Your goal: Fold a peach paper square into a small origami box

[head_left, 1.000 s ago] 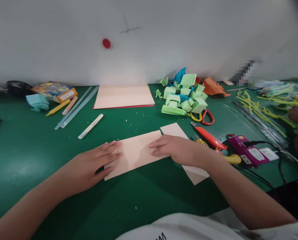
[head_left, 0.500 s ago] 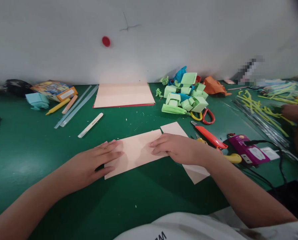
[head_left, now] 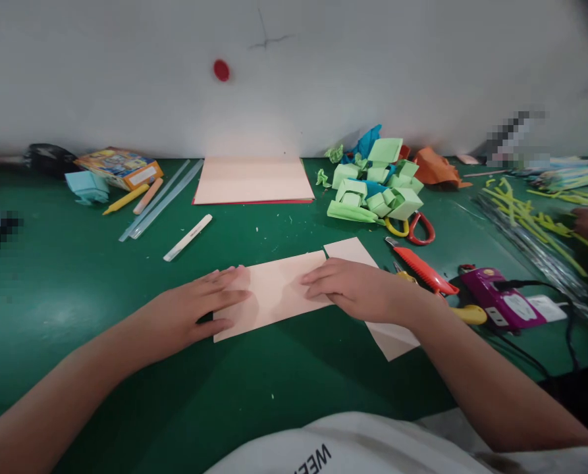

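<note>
Left hand [head_left: 195, 308], fingers spread, and right hand [head_left: 355, 288], fingers loosely extended, rest on a paper [head_left: 276, 283], the right also over another sheet [head_left: 393, 339].

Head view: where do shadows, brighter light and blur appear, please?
In the head view, soft shadows lie on the paper strip beside the left hand and right hand; in the same view, the wall looks brighter above the paper stack; also in the head view, the top-right corner is dark and blurred, and pixel blocks cover patches at far left and upper right.
</note>
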### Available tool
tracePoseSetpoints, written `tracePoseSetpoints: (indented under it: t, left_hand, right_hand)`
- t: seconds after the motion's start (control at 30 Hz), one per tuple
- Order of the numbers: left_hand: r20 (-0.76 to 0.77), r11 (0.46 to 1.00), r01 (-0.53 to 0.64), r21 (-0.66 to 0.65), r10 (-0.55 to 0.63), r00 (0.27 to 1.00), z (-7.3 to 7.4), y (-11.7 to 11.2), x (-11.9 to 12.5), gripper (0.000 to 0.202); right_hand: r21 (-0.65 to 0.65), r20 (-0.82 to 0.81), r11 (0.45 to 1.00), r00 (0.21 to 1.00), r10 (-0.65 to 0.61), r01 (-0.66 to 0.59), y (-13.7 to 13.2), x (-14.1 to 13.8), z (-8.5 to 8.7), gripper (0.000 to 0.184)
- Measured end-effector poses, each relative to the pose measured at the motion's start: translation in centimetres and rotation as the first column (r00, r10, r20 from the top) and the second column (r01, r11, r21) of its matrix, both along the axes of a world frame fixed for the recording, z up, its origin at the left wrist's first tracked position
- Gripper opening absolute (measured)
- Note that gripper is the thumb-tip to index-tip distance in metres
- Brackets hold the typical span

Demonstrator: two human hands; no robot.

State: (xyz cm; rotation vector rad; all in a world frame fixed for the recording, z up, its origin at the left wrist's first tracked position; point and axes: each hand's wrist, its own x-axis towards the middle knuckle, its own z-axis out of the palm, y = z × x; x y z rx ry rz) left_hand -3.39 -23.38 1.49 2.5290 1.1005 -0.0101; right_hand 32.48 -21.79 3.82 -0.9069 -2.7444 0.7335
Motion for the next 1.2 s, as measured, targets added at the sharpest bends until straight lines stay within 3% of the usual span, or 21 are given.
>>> tracePoseSetpoints:
  t: [0.17,0.43,0.77,0.87,1.0,1.13,1.2]
  left_hand:
    - [-0.007,1.000,0.002,-0.012,-0.002,1.000,0.3,-0.1,0.2,0.049]
    - [-0.029,1.000,0.021,0.015,-0.020,0.999,0.3,-0.5,0.1,0.050]
    - [-0.012,0.994,0.040,0.102,-0.039,0.999,0.2,-0.8,0.2,0.049]
    - [-0.008,0.992,0.044,0.118,-0.044,0.999,0.2,-0.9,0.2,0.049]
    - [-0.021,0.991,0.054,0.123,-0.052,0.998,0.1,-1.0,0.2,0.052]
    - [-0.074,0.990,0.039,0.134,-0.030,0.997,0.1,-1.2,0.3,0.055]
    - [-0.080,0.988,0.001,0.155,0.011,0.997,0.0,-1.4,0.1,0.055]
  right_hand:
    - [0.008,0.000,1.000,1.000,-0.020,0.020,0.0,-0.1,-0.2,0.039]
    - [-0.010,0.068,1.000,0.998,0.014,-0.013,0.7,0.2,-0.3,0.055]
    - [-0.033,0.059,0.999,0.998,-0.030,0.032,0.7,0.0,0.5,0.048]
    - [0.061,0.125,0.996,0.989,-0.074,0.067,0.0,-1.7,0.9,0.043]
    - [0.268,0.251,0.960,0.957,-0.145,0.075,-1.0,-6.0,0.7,0.056]
    - [0.316,0.325,0.947,0.931,-0.169,0.062,-0.7,-9.4,-0.4,0.074]
    - [0.301,0.327,0.951,0.929,-0.172,0.070,-0.3,-10.1,-0.9,0.072]
